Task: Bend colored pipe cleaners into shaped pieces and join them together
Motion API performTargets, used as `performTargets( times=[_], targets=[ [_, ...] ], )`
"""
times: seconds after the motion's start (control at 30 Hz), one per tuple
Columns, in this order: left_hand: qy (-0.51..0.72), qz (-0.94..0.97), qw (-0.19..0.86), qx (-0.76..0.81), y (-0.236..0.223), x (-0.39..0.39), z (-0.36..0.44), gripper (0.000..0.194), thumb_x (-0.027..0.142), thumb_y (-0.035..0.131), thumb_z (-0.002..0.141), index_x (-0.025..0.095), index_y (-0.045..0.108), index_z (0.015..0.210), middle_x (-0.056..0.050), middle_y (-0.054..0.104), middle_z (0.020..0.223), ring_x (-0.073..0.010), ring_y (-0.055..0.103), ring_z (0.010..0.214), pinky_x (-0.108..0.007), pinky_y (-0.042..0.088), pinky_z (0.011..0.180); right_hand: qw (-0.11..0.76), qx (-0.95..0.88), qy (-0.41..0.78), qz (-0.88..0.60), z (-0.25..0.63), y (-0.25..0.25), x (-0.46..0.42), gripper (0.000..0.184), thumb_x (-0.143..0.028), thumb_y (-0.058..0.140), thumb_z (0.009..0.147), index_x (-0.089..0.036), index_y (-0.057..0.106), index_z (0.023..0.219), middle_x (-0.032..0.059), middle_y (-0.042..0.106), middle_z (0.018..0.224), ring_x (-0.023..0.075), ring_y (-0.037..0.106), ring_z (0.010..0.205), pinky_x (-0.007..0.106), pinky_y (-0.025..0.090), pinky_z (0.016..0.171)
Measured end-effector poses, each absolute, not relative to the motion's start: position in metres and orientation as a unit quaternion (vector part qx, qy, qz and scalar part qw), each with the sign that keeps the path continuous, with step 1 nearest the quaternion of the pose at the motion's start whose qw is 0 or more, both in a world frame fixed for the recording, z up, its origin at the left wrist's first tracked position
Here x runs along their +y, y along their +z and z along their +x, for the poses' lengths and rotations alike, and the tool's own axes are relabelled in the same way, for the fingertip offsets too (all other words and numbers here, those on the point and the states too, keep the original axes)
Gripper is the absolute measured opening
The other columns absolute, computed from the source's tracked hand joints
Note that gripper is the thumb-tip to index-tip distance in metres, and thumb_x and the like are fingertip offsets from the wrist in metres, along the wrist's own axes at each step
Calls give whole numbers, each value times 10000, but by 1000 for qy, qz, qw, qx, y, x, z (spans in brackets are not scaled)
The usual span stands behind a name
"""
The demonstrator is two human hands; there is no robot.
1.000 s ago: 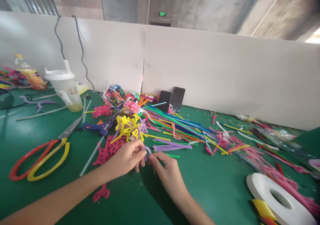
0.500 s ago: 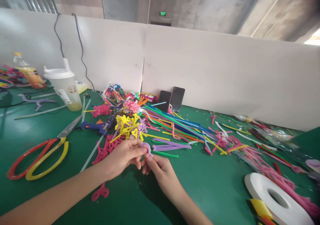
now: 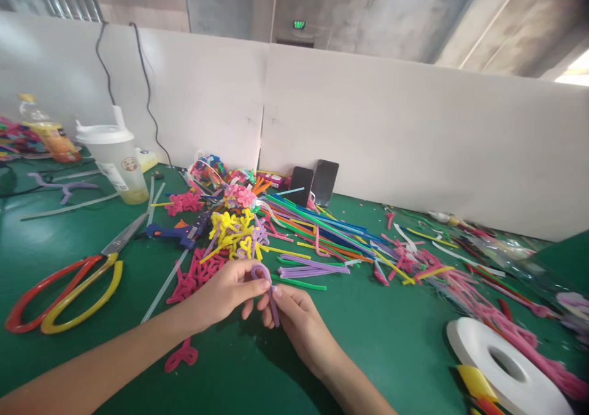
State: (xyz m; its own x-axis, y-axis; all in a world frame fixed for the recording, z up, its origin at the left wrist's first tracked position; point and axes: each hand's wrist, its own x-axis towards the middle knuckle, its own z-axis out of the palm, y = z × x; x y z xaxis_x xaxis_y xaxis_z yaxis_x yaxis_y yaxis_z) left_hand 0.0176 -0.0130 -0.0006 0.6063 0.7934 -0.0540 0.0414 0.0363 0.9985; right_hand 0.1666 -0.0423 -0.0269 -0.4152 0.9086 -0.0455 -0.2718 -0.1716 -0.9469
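Between my hands is a purple pipe cleaner (image 3: 261, 270), its upper end curled into a loop and its tail pointing down. My left hand (image 3: 234, 289) pinches it at the loop's base. The thumb and fingers of my right hand (image 3: 294, 310) close on it just beside, near the straight part. Behind my hands lie a heap of bent yellow pipe cleaners (image 3: 232, 234) and several straight purple pipe cleaners (image 3: 315, 271). Pink bent pieces (image 3: 200, 274) lie beyond my left hand, partly hidden by it.
Large scissors (image 3: 76, 292) lie at left, near a blue glue gun (image 3: 184, 236) and a lidded cup (image 3: 113, 163). Two phones (image 3: 324, 183) lean by the white partition (image 3: 391, 139). A white tape roll (image 3: 510, 366) lies at right front, with pink pipe cleaners (image 3: 506, 323) behind it.
The purple pipe cleaner has turned in my fingers: its loop now shows further left and its straight tail hangs below. Both hands stay close together, and the view has shifted slightly.
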Motion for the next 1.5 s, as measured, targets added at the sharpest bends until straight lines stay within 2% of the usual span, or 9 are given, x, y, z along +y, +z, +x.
performTargets(
  times=[0.17,0.7,0.9,1.03,1.17,1.27,1.37,1.43,1.5],
  targets=[
    [299,637,622,344,-1,-12,18,135,258,451,807,140,486,750,14,550,620,-61,490,449,-165,366,408,443,-389,760,-275,166,-29,-41,228,-319,511,781,-124,580,685,0,487,570,89,403,557,217,295,560],
    [285,673,617,293,-2,-14,17,74,155,416,799,156,480,762,7,607,549,-102,557,512,-180,413,458,425,-402,774,-241,165,-32,-44,315,-312,433,818,-120,571,609,28,524,574,103,424,575,234,320,605],
    [265,704,577,318,6,-20,18,92,154,412,784,165,503,780,0,614,631,-116,575,592,-202,443,519,409,-393,779,-269,168,-32,-44,237,-308,542,725,-145,529,554,4,500,548,100,428,543,236,328,591],
    [264,740,499,365,10,-23,16,101,152,457,745,160,556,728,4,596,635,-116,569,578,-190,428,508,396,-428,759,-289,171,-28,-43,221,-290,554,676,-157,482,516,-11,468,521,112,441,559,247,335,594],
    [237,733,500,394,6,-21,13,110,190,472,741,151,566,702,12,566,630,-115,579,547,-178,409,485,359,-588,613,-387,174,-20,-43,219,-240,478,723,-168,436,521,-29,416,522,98,393,539,229,302,539],
    [227,728,504,405,0,-18,14,158,238,442,769,147,544,690,15,553,638,-126,596,551,-191,414,505,332,-742,344,-470,174,-18,-45,216,-180,438,742,-172,416,528,-26,415,546,101,369,552,238,274,542],
    [229,729,487,423,-3,-19,16,180,254,408,789,150,513,686,27,532,620,-124,594,518,-195,403,493,325,-814,71,-477,172,-22,-47,162,-154,461,709,-175,456,548,-12,454,562,120,382,586,279,276,614],
    [238,725,479,434,-3,-20,18,181,264,395,796,155,506,704,32,521,616,-118,586,500,-191,396,481,323,-814,18,-483,170,-25,-48,166,-162,461,727,-180,469,562,-7,464,562,124,389,585,276,278,606],
    [249,725,466,442,-2,-21,18,177,274,395,797,161,516,735,29,525,639,-113,581,506,-187,401,480,326,-799,55,-503,170,-26,-48,195,-168,437,769,-183,471,577,-2,473,572,121,402,584,252,279,556]
  ],
)
